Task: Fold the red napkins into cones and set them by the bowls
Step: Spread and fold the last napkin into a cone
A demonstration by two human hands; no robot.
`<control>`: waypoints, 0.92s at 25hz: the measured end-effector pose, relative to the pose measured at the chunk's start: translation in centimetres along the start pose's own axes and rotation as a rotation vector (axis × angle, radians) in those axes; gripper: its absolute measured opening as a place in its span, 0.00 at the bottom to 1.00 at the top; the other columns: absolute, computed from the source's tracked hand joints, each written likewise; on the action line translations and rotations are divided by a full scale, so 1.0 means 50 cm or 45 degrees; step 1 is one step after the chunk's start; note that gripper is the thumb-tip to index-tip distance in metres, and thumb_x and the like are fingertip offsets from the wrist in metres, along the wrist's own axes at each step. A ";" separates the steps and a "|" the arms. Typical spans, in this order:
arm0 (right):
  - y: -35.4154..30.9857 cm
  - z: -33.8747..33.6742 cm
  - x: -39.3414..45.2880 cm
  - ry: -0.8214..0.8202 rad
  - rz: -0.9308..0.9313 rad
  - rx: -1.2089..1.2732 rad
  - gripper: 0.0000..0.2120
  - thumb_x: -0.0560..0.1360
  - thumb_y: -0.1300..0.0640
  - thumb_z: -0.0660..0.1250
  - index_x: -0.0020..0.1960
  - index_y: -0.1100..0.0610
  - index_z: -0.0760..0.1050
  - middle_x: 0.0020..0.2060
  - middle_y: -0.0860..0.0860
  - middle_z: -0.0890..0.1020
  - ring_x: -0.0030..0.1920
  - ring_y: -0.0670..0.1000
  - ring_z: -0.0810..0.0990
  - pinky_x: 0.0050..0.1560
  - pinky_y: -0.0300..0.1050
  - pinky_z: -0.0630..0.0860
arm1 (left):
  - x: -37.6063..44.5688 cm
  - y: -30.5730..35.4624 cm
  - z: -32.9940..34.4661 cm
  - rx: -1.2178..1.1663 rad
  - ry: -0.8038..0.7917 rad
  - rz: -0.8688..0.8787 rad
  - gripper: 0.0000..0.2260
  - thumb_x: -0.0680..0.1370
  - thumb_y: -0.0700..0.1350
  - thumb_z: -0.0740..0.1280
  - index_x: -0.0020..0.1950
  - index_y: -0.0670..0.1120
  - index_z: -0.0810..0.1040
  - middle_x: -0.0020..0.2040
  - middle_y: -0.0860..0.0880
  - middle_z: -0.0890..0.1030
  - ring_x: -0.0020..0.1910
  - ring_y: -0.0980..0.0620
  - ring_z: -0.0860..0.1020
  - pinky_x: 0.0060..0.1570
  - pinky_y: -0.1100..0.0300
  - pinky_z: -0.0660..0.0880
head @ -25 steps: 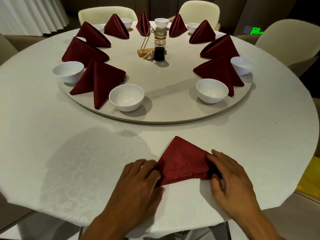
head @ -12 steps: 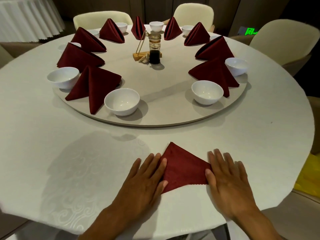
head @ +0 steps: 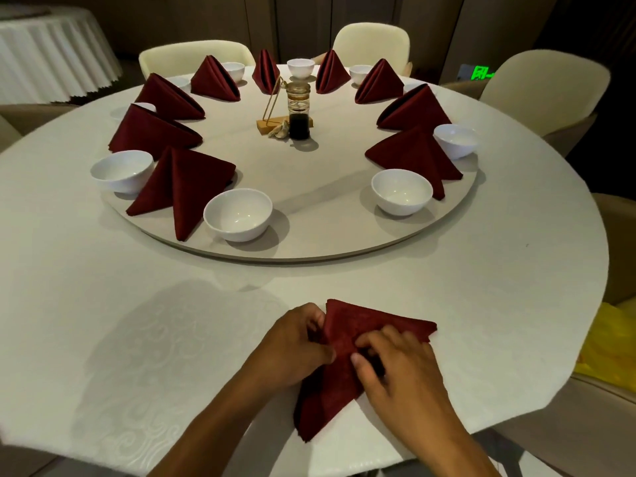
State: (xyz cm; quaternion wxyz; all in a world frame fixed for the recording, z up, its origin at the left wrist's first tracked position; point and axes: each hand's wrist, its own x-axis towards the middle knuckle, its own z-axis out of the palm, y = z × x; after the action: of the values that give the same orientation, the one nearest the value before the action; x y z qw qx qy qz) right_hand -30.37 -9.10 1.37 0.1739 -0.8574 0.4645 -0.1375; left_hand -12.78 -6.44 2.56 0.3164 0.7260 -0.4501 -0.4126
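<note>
Head view of a round dining surface (head: 103, 304) draped in a white patterned cloth. At its near edge lies a partly folded red napkin (head: 344, 342), one corner pointing toward the viewer and a broad flap spread to the right. The left hand (head: 296, 346) pinches the napkin's left edge, fingers curled and thumb pressed onto the fabric. The right hand (head: 395, 366) rests on the napkin's middle with fingers bent down onto the cloth; whether this grip actually encloses a fold or merely presses it flat cannot be told, since the fingertips are hidden.

Beyond the hands, a round turntable (head: 309, 246) carries a ring of finished red napkin cones and white bowls. The nearest cone (head: 182, 187) stands between two bowls, one at the left (head: 122, 170) and one just beside it at the right (head: 237, 213). A further near bowl (head: 401, 191) touches another cone (head: 413, 156) on the right side. At the turntable's centre stands a glass sauce bottle (head: 298, 111) with dark liquid. Cream chairs (head: 371, 43) surround the far side.
</note>
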 end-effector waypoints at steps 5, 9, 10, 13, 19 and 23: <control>-0.057 -0.063 -0.011 -0.048 0.107 1.320 0.15 0.73 0.39 0.67 0.59 0.37 0.74 0.52 0.39 0.82 0.52 0.41 0.81 0.48 0.30 0.76 | -0.084 0.055 0.007 -0.288 0.162 0.527 0.12 0.70 0.46 0.75 0.47 0.57 0.76 0.42 0.56 0.81 0.41 0.59 0.80 0.40 0.66 0.77; -0.043 -0.076 0.026 -0.015 0.149 1.413 0.16 0.79 0.65 0.63 0.54 0.46 0.81 0.48 0.50 0.86 0.51 0.50 0.84 0.52 0.46 0.81 | -0.109 0.049 -0.011 -0.072 0.217 0.814 0.19 0.72 0.45 0.72 0.61 0.59 0.74 0.57 0.58 0.79 0.58 0.54 0.78 0.53 0.63 0.76; -0.029 -0.081 0.035 -0.109 0.134 1.414 0.15 0.79 0.66 0.62 0.54 0.49 0.81 0.48 0.52 0.86 0.51 0.53 0.84 0.53 0.50 0.80 | -0.099 0.038 -0.028 0.170 0.373 0.851 0.22 0.72 0.48 0.73 0.63 0.60 0.71 0.62 0.60 0.75 0.63 0.55 0.74 0.58 0.60 0.74; 0.006 -0.111 0.063 -0.592 -0.030 1.338 0.10 0.81 0.60 0.62 0.57 0.53 0.80 0.48 0.59 0.83 0.48 0.56 0.82 0.49 0.47 0.77 | -0.067 0.005 -0.094 0.269 0.059 0.556 0.32 0.70 0.56 0.76 0.70 0.66 0.66 0.71 0.62 0.68 0.71 0.60 0.66 0.70 0.57 0.67; 0.012 -0.124 0.160 -0.654 0.050 0.760 0.10 0.82 0.58 0.61 0.57 0.50 0.79 0.51 0.52 0.83 0.50 0.53 0.82 0.54 0.48 0.78 | -0.022 -0.035 -0.079 0.143 -0.034 0.335 0.19 0.76 0.54 0.71 0.65 0.67 0.72 0.53 0.60 0.82 0.51 0.58 0.81 0.50 0.62 0.79; -0.036 0.006 0.136 -0.065 -0.124 -0.176 0.20 0.81 0.53 0.55 0.72 0.54 0.66 0.69 0.51 0.72 0.67 0.54 0.71 0.70 0.47 0.64 | 0.001 -0.092 0.002 0.994 0.185 0.608 0.24 0.84 0.55 0.49 0.80 0.51 0.53 0.79 0.51 0.53 0.78 0.48 0.56 0.77 0.45 0.48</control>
State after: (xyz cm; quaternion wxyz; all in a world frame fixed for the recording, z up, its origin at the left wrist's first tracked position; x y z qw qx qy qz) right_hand -25.30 -13.87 2.39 0.1193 -0.8921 0.4260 -0.0916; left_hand -11.05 -4.67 -1.33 0.1364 0.6938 -0.7031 -0.0759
